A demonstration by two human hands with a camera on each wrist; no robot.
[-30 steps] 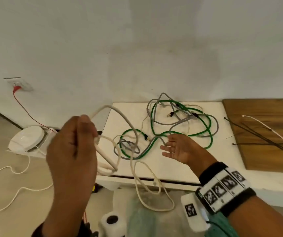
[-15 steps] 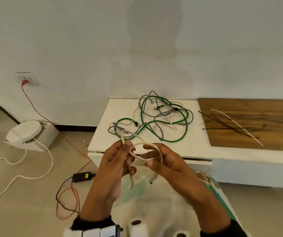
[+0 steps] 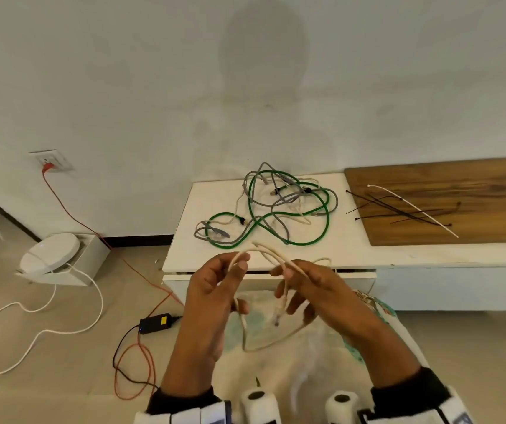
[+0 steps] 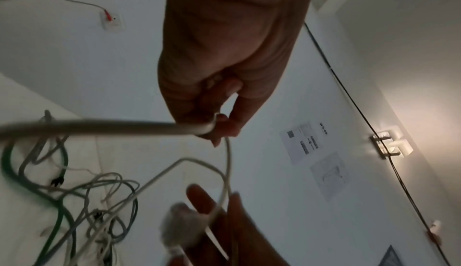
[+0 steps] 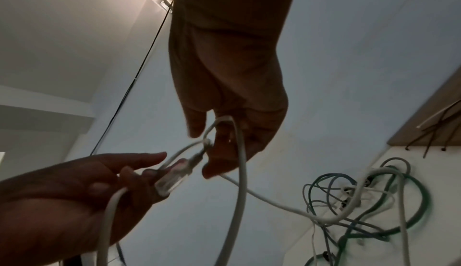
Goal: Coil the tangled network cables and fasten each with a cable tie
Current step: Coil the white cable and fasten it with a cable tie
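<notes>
A cream network cable is held in the air in front of the white table. My left hand pinches one strand between thumb and forefinger, as the left wrist view shows. My right hand grips a bend of the same cable. The cable's clear plug dangles between the hands, and a loop hangs below them. A tangle of green and grey cables lies on the table. Black cable ties and a white one lie on a wooden board.
On the floor to the left are a white round device on a box, a white cord, a black power adapter and red wire from a wall socket. Two paper rolls and a plastic sheet lie below my hands.
My left hand came down from its raised position with the cream cable. My right hand left the table and took hold of the cable. The hands have since drawn slightly apart.
</notes>
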